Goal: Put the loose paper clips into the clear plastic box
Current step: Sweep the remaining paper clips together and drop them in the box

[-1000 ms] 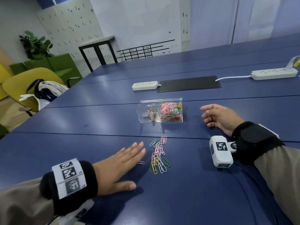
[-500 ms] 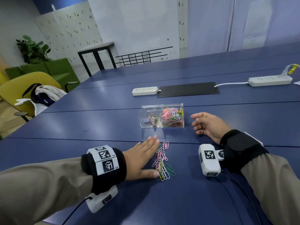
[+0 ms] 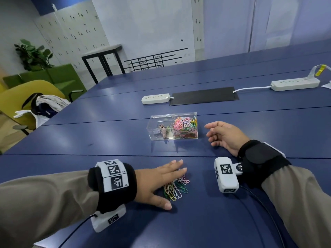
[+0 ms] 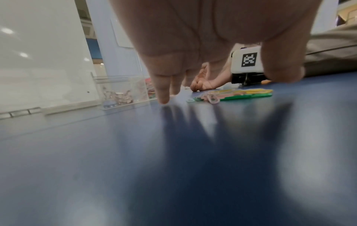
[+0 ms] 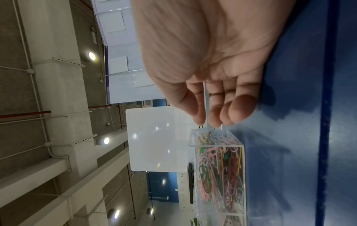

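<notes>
A clear plastic box (image 3: 172,126) (image 5: 218,175) stands mid-table; its right half is full of coloured paper clips, its left half holds a few binder clips. A loose pile of paper clips (image 3: 176,187) (image 4: 235,94) lies on the blue table nearer me. My left hand (image 3: 161,181) lies flat, fingers straight, fingertips (image 4: 164,97) touching the table and covering the pile's left edge. My right hand (image 3: 222,136) rests on its side just right of the box, fingers loosely curled and holding nothing.
Two white power strips (image 3: 155,98) (image 3: 295,85) and a black mat (image 3: 204,96) lie beyond the box. A yellow chair with a bag (image 3: 35,104) stands left of the table (image 3: 107,133).
My left hand has slid right and forward until its fingers overlap the clip pile. My right hand has stayed beside the box. The head view has shifted closer.
</notes>
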{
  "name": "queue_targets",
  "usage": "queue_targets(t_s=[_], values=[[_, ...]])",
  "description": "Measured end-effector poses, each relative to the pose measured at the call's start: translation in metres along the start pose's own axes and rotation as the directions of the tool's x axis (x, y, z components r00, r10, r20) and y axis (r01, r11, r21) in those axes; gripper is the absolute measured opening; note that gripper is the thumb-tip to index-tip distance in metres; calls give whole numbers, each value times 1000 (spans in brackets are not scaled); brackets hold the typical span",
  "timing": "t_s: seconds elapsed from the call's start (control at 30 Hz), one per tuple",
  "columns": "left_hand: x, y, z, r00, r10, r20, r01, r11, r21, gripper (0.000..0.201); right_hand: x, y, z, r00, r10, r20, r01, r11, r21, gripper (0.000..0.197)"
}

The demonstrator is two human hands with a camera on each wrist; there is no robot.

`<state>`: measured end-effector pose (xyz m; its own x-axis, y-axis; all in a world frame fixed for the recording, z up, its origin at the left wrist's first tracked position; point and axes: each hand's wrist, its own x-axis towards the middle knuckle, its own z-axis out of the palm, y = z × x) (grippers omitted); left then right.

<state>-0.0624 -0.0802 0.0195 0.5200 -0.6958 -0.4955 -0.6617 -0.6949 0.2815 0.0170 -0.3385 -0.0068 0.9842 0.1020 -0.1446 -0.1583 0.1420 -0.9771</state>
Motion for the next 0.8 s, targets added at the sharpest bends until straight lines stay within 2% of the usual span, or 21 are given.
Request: queue_targets(t_s=[0.1,0.23,0.3,0.4,0.53,0.67,0.8], values=[[-5,-1,-1,993,-72,-93,82,991,104,94,-1,-1,0,1000,-4,-1,4,1000,-5,21],[4,16,-3,986,-69,-155,102,971,215,85,-2,1,1,1000,-17,-5,17,1000,16,21],[11,25,-6,980,-98,-171,132,971,201,76,-2,2,1,1000,-22,-8,22,1000,19,21],[21,29,-14,971,-143,-191,168,978,123,51,-2,1,1,1000,-26,-7,26,1000,13,20],[36,31,-24,975,-155,-156,161,987,23,34,-3,1,1,1000,-27,-11,27,1000,7,20],[44,30,-28,990,-119,-75,124,990,73,29,-3,1,2,1000,-28,-2,28,1000,8,19],[47,28,-27,993,-101,-57,106,991,87,26,-3,0,1,1000,-28,5,28,1000,5,19]])
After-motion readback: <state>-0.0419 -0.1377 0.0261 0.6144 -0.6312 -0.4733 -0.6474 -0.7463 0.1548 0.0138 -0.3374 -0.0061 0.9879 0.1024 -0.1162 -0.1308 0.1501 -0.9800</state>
